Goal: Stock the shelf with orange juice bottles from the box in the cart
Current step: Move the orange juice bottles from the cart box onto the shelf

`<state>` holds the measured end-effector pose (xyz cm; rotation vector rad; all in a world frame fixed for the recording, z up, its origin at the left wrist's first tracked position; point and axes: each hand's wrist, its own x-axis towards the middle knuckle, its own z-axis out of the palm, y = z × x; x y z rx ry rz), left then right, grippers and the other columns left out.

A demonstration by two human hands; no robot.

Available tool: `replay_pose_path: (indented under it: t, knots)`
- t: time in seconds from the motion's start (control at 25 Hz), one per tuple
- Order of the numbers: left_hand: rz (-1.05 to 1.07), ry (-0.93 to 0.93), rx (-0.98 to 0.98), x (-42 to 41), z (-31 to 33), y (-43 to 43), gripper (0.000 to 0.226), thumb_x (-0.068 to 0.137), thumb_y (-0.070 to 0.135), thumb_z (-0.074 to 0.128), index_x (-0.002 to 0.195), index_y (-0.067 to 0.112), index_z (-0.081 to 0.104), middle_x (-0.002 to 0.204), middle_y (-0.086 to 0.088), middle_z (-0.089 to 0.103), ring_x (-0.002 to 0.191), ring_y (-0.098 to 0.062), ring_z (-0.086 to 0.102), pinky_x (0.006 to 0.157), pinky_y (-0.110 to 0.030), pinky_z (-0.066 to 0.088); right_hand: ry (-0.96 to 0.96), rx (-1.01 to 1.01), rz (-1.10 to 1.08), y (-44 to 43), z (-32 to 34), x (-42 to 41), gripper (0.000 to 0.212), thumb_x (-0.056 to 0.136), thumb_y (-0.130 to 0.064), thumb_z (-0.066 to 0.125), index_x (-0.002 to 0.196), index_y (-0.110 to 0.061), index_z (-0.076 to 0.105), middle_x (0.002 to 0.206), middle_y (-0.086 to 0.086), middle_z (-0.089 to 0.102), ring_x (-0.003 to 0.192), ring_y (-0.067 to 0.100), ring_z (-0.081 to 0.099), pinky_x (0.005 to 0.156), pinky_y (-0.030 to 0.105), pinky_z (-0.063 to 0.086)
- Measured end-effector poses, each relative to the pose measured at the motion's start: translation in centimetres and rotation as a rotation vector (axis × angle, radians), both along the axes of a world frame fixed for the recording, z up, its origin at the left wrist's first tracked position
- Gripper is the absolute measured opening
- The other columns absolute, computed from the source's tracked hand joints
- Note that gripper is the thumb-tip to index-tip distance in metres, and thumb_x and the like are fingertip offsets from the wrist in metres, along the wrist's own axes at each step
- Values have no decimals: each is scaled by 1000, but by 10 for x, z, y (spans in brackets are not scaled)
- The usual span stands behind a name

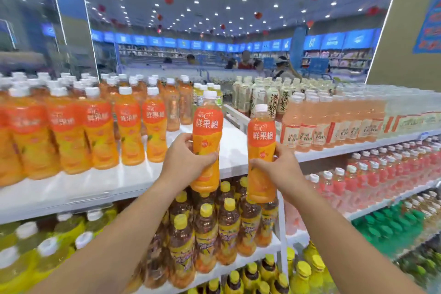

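Two orange juice bottles are in hand, one per hand, both upright with white caps on and labels facing the camera. Left hand [188, 159] grasps the left orange juice bottle [207, 141] around its middle, fingers wrapped across the front below the orange label band. Right hand [279, 167] grasps the right orange juice bottle [261, 153] at mid-body from its right side, thumb across the front. Both bottles are held in the air in front of the top shelf [233, 150], near its bare white section; neither base rests on the shelf surface. The two bottles stand near each other without touching.

Stocked orange juice bottles [128, 126] of the same label occupy the left part of the top shelf in several rows. To the right, beyond a white divider, stand pale pink drink bottles [334, 124], with green tea bottles [260, 98] behind them. Yellow-capped brown tea bottles [226, 227] fill the shelf below the hands. Red-pink drink bottles [381, 174] sit on the lower right shelf. Cart and box are not in view.
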<state>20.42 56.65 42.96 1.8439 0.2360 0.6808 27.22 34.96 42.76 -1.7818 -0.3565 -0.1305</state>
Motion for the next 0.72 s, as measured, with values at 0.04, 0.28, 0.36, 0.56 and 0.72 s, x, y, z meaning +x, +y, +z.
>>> replay_pose_path:
  t: [0.04,0.28,0.36,0.56,0.72]
  knots:
    - [20,-10,-9,6,2,8,59,57,40,90,104,31,57,98,7,75,88,-13,73,83,-46,61,-8,1,34,12,3,11,34,78,-11,81,107,-21,66,88,-4,73,78,13,69,64,28,54]
    - [156,-86,-23,44,-9,33,48,73,21,89,105,34,57,103,11,72,97,-7,69,82,-31,59,-48,54,218,70,8,74,36,76,-10,82,102,-28,65,92,-6,75,81,6,71,67,27,55]
    - [202,-90,-23,52,-14,34,50,75,24,88,114,30,58,106,13,70,101,-2,67,79,-18,54,-37,71,278,87,5,90,38,77,-10,82,106,-26,65,94,-6,75,82,6,71,69,27,56]
    - [347,-136,-49,69,-22,39,46,76,27,88,113,32,61,104,18,71,96,9,65,74,-9,51,-24,104,402,120,-7,123,42,79,-12,81,114,-25,62,97,-9,74,86,4,70,75,30,56]
    - [371,-160,-38,73,-28,39,47,80,21,85,114,35,57,106,22,66,93,22,59,74,-1,46,-77,139,471,127,-21,133,40,84,-11,77,114,-29,58,100,-11,72,87,-1,69,76,27,54]
